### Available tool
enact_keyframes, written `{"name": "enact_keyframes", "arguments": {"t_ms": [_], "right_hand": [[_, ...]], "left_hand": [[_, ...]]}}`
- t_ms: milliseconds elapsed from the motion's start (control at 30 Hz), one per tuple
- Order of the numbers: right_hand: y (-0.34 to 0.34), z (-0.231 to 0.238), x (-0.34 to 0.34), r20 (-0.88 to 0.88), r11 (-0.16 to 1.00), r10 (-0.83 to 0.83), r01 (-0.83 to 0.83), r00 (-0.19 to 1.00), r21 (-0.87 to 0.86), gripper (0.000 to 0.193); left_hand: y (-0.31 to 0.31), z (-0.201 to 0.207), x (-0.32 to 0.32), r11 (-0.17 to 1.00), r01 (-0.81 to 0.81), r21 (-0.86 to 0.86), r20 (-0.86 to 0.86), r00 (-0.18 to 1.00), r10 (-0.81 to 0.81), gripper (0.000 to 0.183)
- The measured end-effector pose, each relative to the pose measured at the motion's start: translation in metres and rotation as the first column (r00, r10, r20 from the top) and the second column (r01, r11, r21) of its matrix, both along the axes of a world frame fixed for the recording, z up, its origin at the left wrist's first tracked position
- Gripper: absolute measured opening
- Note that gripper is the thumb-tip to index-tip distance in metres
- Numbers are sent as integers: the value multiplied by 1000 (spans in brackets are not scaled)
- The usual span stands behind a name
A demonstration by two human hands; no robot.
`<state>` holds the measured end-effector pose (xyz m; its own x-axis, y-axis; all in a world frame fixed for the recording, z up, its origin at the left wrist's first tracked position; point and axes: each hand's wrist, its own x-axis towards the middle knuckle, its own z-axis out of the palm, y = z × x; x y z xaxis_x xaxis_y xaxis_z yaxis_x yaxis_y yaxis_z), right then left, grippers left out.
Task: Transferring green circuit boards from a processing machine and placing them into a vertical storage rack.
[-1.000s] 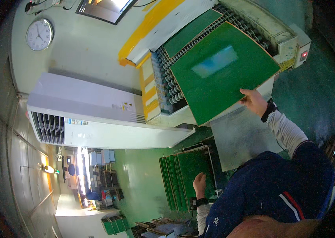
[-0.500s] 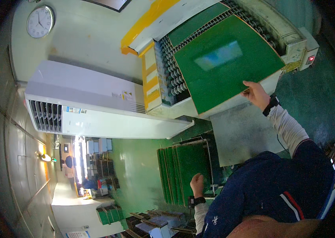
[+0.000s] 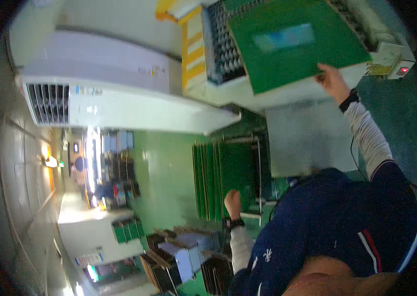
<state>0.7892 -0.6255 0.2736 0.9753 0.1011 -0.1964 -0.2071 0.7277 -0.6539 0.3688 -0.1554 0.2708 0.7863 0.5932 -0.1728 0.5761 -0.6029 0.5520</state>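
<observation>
**Green panel, flat on roller conveyor; right hand at its near edge**

Principal item: one green panel [image 3: 292,49], brown-edged, glossy face up, a pale reflection across it. Location: over the rollers [image 3: 225,49] of a white conveyor [image 3: 292,93]. Its near-left corner overhangs the conveyor's near edge; its right corner reaches toward the conveyor's right rail. Whether it lies level or slightly raised: not determinable.

State of work: this panel lies largely over the rollers, the hand not yet clear of it. A sliver of a second panel [image 3: 234,4] shows beyond, toward the conveyor's far end. Several further panels [image 3: 207,182] stand side by side in a rack [image 3: 259,167], by judgement the portion outstanding; whether stock is going on or coming off cannot be told.

Orientation: no front or head end distinguishable. Long axis, by judgement, runs left to right along the conveyor's near edge; lens bend and a far edge cut by the frame leave this uncertain.

Right hand [image 3: 334,84]: one digit over the panel's near edge, the others curled below; pinching or merely touching, cannot tell.

Left hand [image 3: 233,203]: before the racked panels, nothing visible in it; fingers seemingly drawn in, too blurred to confirm.
</observation>
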Motion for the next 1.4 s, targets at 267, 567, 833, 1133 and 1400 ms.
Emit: {"name": "enact_keyframes", "arguments": {"t_ms": [267,567,833,1133,1400], "right_hand": [[-8,14,9,-89,995,95,-91,992,42,19],[27,2,-32,-116,974,218,-223,969,-35,25],[78,-81,-152,-248,880,332,-394,910,-266,23],[187,-81,-249,-590,694,494,-699,638,-173,24],[205,-113,-259,-596,488,619,-845,512,-220,26]], "left_hand": [[62,-35,-32,955,-87,285,-23,995,97,45],[94,-71,-42,932,-55,357,-50,996,78,55],[73,-46,-15,925,30,378,-35,999,-18,52],[71,-33,-4,946,-61,318,65,997,42,58],[68,-32,4,956,-160,245,97,985,140,54]]}}
